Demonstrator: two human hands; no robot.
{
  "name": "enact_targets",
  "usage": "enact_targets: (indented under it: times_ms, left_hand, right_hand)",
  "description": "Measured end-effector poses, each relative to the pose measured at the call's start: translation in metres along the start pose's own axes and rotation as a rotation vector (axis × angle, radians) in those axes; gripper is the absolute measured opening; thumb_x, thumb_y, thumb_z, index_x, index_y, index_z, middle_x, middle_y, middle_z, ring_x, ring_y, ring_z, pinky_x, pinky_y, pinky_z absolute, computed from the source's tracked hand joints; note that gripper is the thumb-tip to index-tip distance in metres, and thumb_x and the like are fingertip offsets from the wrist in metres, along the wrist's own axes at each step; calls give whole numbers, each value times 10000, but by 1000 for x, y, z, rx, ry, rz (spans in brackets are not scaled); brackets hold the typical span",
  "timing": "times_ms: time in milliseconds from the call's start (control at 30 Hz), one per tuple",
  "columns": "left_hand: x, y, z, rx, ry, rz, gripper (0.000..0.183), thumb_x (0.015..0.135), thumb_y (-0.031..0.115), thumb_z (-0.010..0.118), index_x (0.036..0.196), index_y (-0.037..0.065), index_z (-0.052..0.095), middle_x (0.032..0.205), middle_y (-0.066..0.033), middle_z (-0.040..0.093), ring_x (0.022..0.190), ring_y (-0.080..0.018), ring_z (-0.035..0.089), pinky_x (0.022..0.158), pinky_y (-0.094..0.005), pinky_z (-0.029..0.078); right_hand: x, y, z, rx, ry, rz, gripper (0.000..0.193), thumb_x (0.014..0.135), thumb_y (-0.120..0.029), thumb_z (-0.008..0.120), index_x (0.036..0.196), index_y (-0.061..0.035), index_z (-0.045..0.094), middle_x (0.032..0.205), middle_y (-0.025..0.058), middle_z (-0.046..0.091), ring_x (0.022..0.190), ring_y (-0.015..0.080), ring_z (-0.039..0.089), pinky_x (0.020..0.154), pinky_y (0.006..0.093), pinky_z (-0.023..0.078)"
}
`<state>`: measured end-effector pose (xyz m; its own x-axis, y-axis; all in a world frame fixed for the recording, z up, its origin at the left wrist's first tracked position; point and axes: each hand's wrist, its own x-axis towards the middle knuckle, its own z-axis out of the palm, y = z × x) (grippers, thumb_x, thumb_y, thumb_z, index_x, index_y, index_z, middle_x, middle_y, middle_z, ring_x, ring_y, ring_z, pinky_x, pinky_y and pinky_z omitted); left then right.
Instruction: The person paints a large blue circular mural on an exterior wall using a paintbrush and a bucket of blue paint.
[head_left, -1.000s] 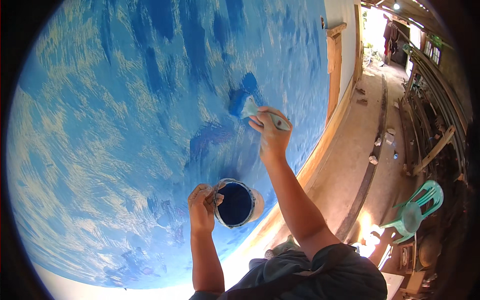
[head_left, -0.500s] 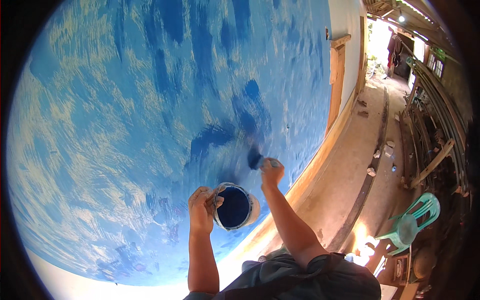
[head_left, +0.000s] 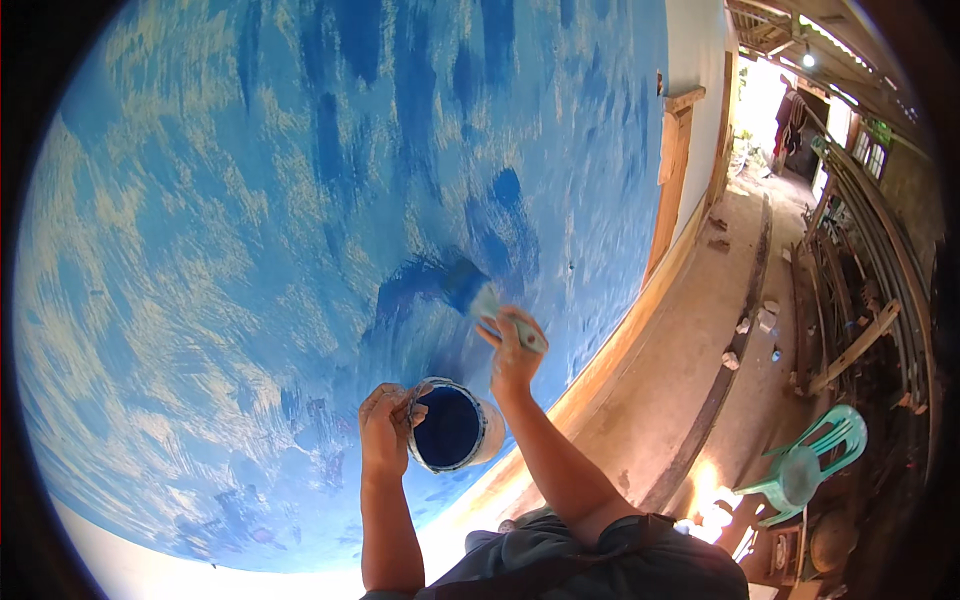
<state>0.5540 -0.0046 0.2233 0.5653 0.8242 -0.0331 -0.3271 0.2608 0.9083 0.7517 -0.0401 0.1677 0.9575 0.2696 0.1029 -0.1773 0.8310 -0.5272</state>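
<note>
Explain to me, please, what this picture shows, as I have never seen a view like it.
There is no machine here: a person works bare-handed. The camera, the left of two worn on the head, looks down through a fisheye lens, so straight edges curve. The right hand holds a paintbrush, its bristles at the wall. The left hand holds a bucket of dark blue paint by its edge. Uneven blue strokes cover much of the wall. At right, a green chair stands beyond.

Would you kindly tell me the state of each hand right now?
Left hand: closed, holding the paint bucket at its rim.
Right hand: closed, holding the paintbrush.
</note>
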Motion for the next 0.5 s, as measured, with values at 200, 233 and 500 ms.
enact_targets:
  times_ms: [200,233,500]
  left_hand:
    - [3,-4,21,21,-15,-44,124,950,53,509,898,-4,607,1016,-253,739,675,-183,703,651,-268,588]
    - [6,-7,21,19,-23,-59,124,953,52,512,898,-4,608,1013,-247,740,680,-182,706,652,-268,594]
    - [16,-25,59,-2,-162,-80,131,960,52,530,881,5,622,999,-222,745,701,-180,723,674,-271,614]
  right_hand:
    - [44,34,-151,-449,135,55,62,932,-9,668,947,-17,727,905,79,700,784,162,693,672,300,629]
    - [45,22,-153,-530,68,73,72,946,-32,656,956,-21,726,893,68,699,771,152,686,663,304,624]
    - [28,-79,-114,-907,-433,253,189,994,-209,655,989,-39,739,770,47,662,711,115,634,602,293,551]
